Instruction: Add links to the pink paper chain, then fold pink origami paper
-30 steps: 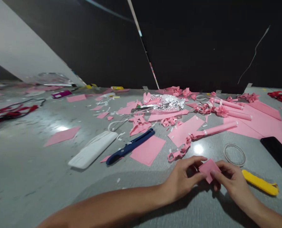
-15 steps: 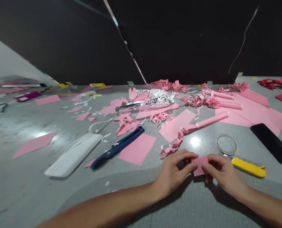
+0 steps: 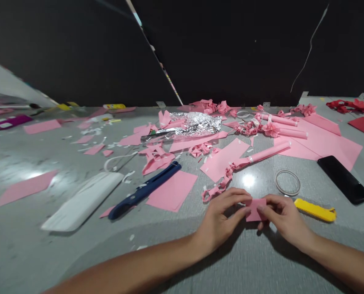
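A small square of pink paper (image 3: 254, 211) is held up between my two hands. My left hand (image 3: 223, 216) pinches its left edge between thumb and fingers. On the other side, my right hand (image 3: 284, 216) grips the right part, its thumb on the front face and its fingers behind. Just beyond my left hand lies a pink paper chain (image 3: 218, 188), joined to a rolled pink paper tube (image 3: 269, 152). A yellow cutter (image 3: 315, 210) rests right of my right hand, with a roll of clear tape (image 3: 287, 182) behind it.
To the left lie a dark blue cutter (image 3: 145, 190), pink sheets (image 3: 172, 192) and a white glue gun (image 3: 82, 202) with its cord. A black phone (image 3: 344, 179) sits at the right. Foil (image 3: 200, 123) and paper scraps line the back, before a black panel (image 3: 225, 53).
The view has shifted slightly, so most things appear a little further left. Both hands keep hold of the pink paper square, which has barely moved between them.
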{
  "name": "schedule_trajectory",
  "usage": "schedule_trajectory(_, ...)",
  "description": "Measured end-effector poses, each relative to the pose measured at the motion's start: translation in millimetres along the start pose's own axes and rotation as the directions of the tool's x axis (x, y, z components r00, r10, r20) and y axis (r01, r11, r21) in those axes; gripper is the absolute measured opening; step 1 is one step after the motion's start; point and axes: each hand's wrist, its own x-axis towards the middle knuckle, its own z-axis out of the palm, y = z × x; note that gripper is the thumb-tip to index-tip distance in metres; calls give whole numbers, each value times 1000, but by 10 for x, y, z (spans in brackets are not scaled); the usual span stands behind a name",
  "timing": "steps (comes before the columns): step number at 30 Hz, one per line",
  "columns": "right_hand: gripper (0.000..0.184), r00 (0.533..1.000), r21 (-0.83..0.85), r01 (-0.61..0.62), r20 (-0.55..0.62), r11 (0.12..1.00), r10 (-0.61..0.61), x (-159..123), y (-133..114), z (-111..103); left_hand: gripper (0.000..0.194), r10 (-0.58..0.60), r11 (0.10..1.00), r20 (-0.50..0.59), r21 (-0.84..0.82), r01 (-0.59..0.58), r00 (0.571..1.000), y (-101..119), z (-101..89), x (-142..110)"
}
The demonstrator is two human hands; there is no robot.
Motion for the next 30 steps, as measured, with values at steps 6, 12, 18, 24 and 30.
schedule_trajectory(6,48,1000,13,-5,-18,1000,5,1,-13,12,14,-11,999,-23,38,12,1000,-10,-8,-9)
schedule_trajectory(12,48,998,-3,-22,-55,1000,22,13,-23,8,15,-14,998,-11,67,14,1000,-43,-53,7)
schedule_trajectory(18,49,999,-17,12,-30,1000,-12,13,-17,7,21,29,998,69,50,-33,997,-23,-50,-7)
schedule_trajectory(24,46,999,14,32,-27,999,-32,10,-4,-3,21,0,996,87,84,-7,996,-27,-34,-10)
schedule_trajectory(30,46,999,62,12,-41,998,-9,14,17,1,21,17,994,92,105,-26,996,-43,-30,-30)
